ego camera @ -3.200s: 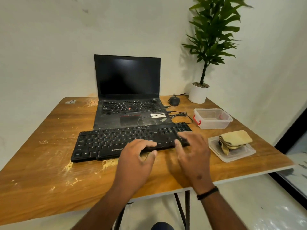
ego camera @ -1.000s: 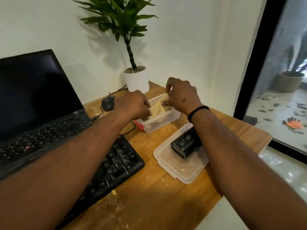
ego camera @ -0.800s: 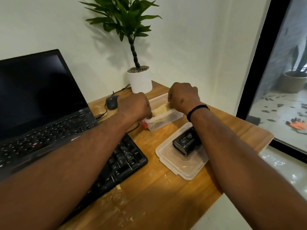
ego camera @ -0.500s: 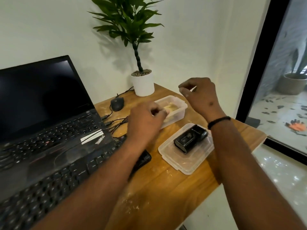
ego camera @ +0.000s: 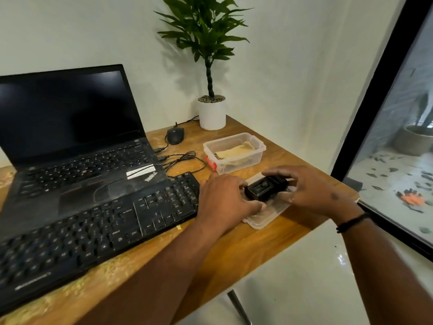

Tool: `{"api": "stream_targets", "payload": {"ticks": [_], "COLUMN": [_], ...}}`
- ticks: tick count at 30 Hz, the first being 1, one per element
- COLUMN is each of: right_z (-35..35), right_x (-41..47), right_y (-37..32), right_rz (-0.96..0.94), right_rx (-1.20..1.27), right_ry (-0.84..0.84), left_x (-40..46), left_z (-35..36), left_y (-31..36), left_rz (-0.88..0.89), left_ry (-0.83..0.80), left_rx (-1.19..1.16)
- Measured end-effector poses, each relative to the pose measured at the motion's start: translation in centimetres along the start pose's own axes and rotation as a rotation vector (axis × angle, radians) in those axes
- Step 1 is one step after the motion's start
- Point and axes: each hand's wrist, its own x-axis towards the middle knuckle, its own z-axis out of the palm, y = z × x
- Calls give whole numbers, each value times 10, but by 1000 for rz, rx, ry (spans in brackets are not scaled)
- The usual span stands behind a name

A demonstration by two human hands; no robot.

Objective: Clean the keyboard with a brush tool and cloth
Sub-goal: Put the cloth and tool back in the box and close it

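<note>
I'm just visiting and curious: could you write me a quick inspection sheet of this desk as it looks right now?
Surface: wooden table, worn pale in patches, with crumbs near the front edge.
Job's things: black keyboard; yellow cloth inside the clear tub; black brush tool over the clear lid.
Clutter: laptop, screen dark; mouse; potted plant.
Hands: left hand and right hand both hold the brush tool.
Cables: loose black cables between laptop and tub.
Surroundings: white wall; glass door at right.
</note>
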Motion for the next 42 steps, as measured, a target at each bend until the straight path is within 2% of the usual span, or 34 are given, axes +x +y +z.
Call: {"api": "stream_targets", "payload": {"ticks": [7,11,15,18,21,27,40,42], "right_z": [-10,-20,-44,-49,-45,-21,-11,-18], "right_x": [15,34,74,118,154,181,183,174], "right_y": [-2,-8,-22,-26,-27,-16,-19,-25], "right_rz": [70,27,-85,-123,-80,48,85,83], "right_rx": [-161,-228,-250,-291,-340,-389,-406,-374], "right_ry": [-116,-197,-121,-34,-24,-177,-171,-118], "left_x": [4,21,57,95,129,151,161,152], "left_z": [6,-4,-38,-61,-68,-39,-26,-32], "left_y": [-2,-8,-16,-19,-30,-53,-58,-53], "left_rz": [29,70,97,78,9,-1,0,-11], "left_ry": [33,71,121,184,108,-57,-114,-66], "left_rx": [-79,-55,-40,104,158,176,297,242]}}
